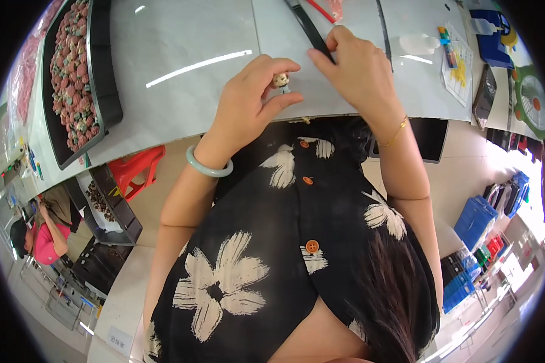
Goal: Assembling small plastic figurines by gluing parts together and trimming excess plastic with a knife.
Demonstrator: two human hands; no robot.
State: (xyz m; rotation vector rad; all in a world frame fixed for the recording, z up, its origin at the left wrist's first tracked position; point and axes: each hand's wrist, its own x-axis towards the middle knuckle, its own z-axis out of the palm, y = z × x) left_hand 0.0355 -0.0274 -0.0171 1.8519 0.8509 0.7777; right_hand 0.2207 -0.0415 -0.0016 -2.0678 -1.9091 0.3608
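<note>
My left hand [245, 100] curves its thumb and fingers around a small painted figurine [281, 81] with brown hair and a pale body, just above the near table edge. Its thumb tip and index fingertip stand apart on either side of it; the exact contact is partly hidden. To the right, my right hand [363, 69] has thumb and fingers closed on the near end of a long, flat black tool [309, 29]. The tool slants away toward the far edge of the picture, and its kind cannot be made out. Red handles [322, 9] lie beside it.
At left, a black bin [106, 91] holds many small pinkish pieces. A white squeeze bottle [419, 43], a paper sheet [463, 85], a blue holder [490, 39] and a green fan [531, 100] stand at right. Another person [45, 242] is beyond a red stool [136, 172].
</note>
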